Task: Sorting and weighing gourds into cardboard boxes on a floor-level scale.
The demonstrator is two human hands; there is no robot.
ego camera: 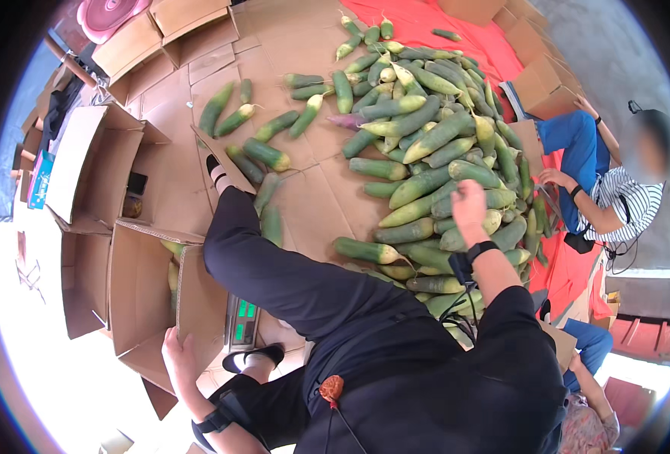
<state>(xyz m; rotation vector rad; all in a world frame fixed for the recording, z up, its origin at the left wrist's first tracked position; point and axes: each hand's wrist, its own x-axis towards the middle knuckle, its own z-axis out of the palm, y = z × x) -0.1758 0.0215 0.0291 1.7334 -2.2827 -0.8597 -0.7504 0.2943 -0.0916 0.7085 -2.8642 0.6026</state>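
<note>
My left hand (179,354) grips a flap edge of an open cardboard box (142,295). Inside that box, a few green radishes (173,277) show past the flap; the rest of its contents is hidden. To the right, my right hand (470,209) is over a large heap of green radishes (426,181). Its fingers are blurred, and whether they hold a radish cannot be told. A digital scale (242,322) with a lit green display sits beside the box, partly covered by its flap and my leg.
More open cartons (93,170) stand at the left. Loose radishes (267,154) lie on flattened cardboard (323,193) near my foot. A reddish sheet (471,34) runs under the heap. Across it sits a person in a striped shirt (624,198); another person (590,414) is at lower right.
</note>
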